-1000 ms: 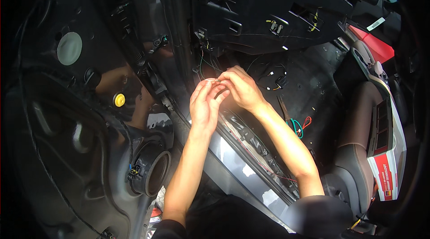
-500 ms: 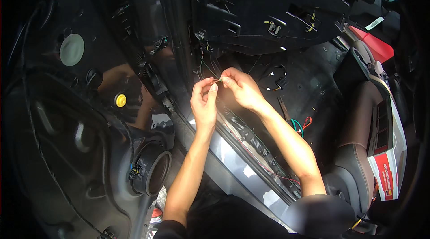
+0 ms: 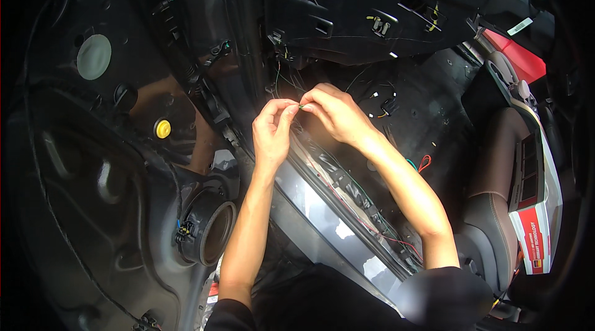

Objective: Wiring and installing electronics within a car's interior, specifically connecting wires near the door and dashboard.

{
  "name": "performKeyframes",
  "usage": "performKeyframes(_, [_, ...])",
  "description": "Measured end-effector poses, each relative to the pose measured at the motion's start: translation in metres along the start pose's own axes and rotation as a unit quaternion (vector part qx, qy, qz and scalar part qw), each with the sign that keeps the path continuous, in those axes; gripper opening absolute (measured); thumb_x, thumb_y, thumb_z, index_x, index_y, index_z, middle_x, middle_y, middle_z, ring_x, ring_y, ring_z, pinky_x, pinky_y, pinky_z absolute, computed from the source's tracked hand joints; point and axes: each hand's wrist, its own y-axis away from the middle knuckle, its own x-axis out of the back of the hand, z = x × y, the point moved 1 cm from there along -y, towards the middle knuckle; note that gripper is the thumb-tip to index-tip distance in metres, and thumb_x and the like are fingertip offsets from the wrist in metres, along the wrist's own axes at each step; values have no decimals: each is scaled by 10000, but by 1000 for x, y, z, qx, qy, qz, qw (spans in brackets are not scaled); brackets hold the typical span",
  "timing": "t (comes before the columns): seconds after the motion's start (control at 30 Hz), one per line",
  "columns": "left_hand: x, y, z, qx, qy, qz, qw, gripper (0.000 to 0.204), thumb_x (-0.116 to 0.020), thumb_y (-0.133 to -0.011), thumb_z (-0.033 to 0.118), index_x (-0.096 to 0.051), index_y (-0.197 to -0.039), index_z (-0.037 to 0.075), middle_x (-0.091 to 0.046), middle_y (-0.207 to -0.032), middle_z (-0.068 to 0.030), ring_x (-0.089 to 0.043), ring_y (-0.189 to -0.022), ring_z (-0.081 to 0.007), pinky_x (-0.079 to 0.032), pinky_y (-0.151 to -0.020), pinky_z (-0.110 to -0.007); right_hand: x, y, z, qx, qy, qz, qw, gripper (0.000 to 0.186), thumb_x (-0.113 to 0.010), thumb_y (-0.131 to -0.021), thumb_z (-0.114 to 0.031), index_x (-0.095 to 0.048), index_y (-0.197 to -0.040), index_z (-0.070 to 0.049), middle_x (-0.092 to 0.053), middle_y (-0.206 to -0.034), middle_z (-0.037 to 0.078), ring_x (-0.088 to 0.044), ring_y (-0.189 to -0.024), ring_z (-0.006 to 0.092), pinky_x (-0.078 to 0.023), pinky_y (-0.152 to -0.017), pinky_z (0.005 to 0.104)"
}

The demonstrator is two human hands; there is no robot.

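At the far left the open door [image 3: 105, 207] hangs with its trim stripped, a grey round plug [image 3: 94, 56] high on the panel, a yellow clip [image 3: 162, 128] below it and the speaker hole [image 3: 214, 232] lower down; it stands swung wide, which leaves the sill free to work over.

The left hand [image 3: 273, 129] is raised above the sill [image 3: 334, 207], thumb and forefinger pinched on one end of a thin green wire [image 3: 302, 106]. The right hand [image 3: 334, 114] meets it from the other side, fingertips closed on the other end. Both hands grip with the tips only, the other fingers curled, probably because the wire is too fine for a fuller hold.

The wire sits between the two sets of fingertips, in the air just over the sill. Its short visible stretch runs roughly left to right, nearly level.

Further right, loose red and green wires [image 3: 420, 163] lie on the bare cabin floor [image 3: 434, 114], and a brown seat [image 3: 496, 201] stands at the edge.
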Motion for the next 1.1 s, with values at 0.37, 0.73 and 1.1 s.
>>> performKeyframes(0.37, [-4, 7, 15, 26, -106, -13, 994, 175, -620, -951, 177, -637, -925, 5, -624, -812, 12, -514, -763, -28, -415, -687, -203, 1, 6, -1, 103, 214, -29, 971, 129, -600, -787, -90, -586, -910, -53, -575, -885, 60, -565, -857, 240, -463, -763, 341])
performKeyframes(0.73, [1, 13, -5, 286, 309, -64, 905, 276, -535, -1004, 294, -611, -963, 32, -595, -807, -12, -562, -715, -109, -491, -715, -263, -3, 5, 2, 163, 172, -22, 971, 142, -639, -773, -52, -598, -909, -42, -584, -857, 68, -570, -815, 251, -475, -755, 351])
performKeyframes(1.1, [-2, 9, 4, -261, -261, 9, 929, 203, -718, -815, 123, -639, -966, 13, -633, -893, -101, -597, -826, -288, -472, -752, -371, 1, 2, 5, 18, -11, -55, 998, 51, -624, -884, -52, -615, -915, -13, -609, -833, 112, -595, -803, 302, -481, -692, 371])
